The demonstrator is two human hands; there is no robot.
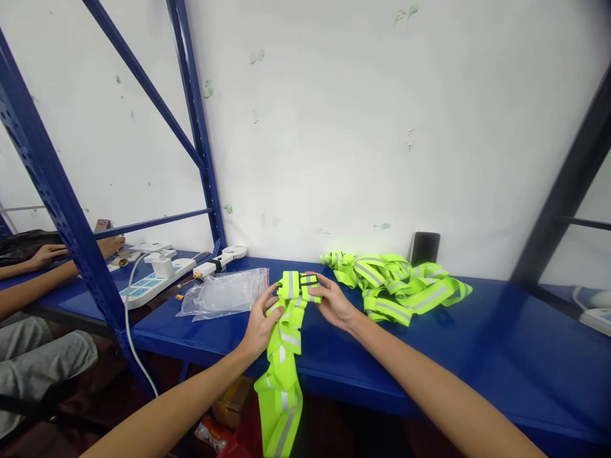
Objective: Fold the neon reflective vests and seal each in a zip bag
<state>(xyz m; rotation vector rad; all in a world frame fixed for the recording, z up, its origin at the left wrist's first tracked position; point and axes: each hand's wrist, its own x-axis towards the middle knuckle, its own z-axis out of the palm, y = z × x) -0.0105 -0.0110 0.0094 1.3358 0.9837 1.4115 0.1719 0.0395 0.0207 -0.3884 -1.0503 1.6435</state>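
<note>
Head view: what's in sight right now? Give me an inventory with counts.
Reflective strap: 1, neon yellow with silver bands, hanging past shelf edge
Reflective strap pile: 1 heap, neon yellow, on shelf, right of hands
Plastic bag: 1, clear, on shelf, left of hands
Power strip: 1, white, on shelf, further left
Dark device: 1, black, against wall
Steel shelf: 1, blue, under these
Co-worker's hands: 2, far left
Left hand: 1, holding strap
Right hand: 1, holding strap

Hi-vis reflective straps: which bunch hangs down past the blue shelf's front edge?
The strap held between the left hand and right hand; the other bunch lies heaped on the shelf, untouched.
</note>
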